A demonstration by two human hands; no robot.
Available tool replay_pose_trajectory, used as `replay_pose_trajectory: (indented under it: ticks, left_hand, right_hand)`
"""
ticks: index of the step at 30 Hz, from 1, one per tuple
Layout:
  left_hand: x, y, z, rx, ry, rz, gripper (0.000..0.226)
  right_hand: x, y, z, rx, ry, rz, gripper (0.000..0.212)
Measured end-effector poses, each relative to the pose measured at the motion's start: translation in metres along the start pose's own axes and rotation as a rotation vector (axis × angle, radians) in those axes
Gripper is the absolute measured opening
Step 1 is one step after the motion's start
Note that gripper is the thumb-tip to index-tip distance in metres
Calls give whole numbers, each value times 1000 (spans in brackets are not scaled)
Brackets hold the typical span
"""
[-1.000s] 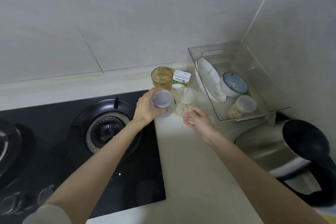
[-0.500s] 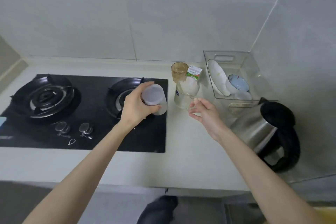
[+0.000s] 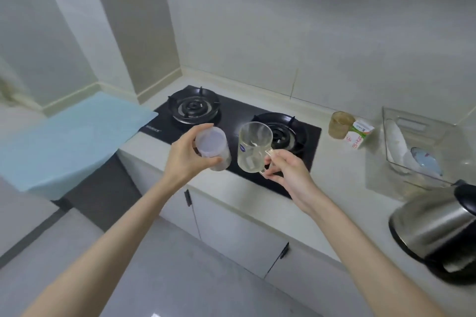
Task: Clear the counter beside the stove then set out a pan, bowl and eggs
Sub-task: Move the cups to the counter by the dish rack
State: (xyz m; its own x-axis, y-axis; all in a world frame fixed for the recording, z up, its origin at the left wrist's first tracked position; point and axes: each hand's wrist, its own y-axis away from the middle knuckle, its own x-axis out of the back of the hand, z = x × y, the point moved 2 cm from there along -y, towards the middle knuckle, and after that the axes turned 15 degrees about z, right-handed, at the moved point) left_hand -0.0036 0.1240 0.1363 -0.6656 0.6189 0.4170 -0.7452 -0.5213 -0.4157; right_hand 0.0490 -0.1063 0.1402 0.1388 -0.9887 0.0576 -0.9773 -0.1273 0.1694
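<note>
My left hand (image 3: 184,159) grips a frosted plastic container (image 3: 213,147) with a lid, held in the air above the front edge of the black gas stove (image 3: 231,121). My right hand (image 3: 286,171) pinches the handle of a clear glass mug (image 3: 253,148) and holds it upright beside the container, over the right burner. On the counter (image 3: 340,170) to the right of the stove stand an amber glass (image 3: 340,125) and a small milk carton (image 3: 359,134). A blue bowl (image 3: 425,163) and a white dish (image 3: 396,144) lie in a clear plastic bin (image 3: 417,121).
A steel electric kettle (image 3: 438,229) with a black handle stands at the right front of the counter. A light blue cloth (image 3: 67,136) covers the surface left of the stove. Grey cabinet doors and a tiled floor lie below.
Both hands have lifted the container and the glass mug off the counter and carried them left, over the stove. The view has swung left and pulled back from the counter.
</note>
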Motion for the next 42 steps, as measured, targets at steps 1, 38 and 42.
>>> replay_pose_trajectory:
  ticks: [1,38,42]
  left_hand:
    - [22,4,-8,12,-15,25,73]
    - [810,283,-293,658,-524,1084,74]
    - [870,282,-319,703,-592,1178,75]
  right_hand:
    - [-19,7,1,6,8,-37,22]
    - [-862,426,37,-10,185,-1261,18]
    - [-945,464,35,24,236,-1406,16]
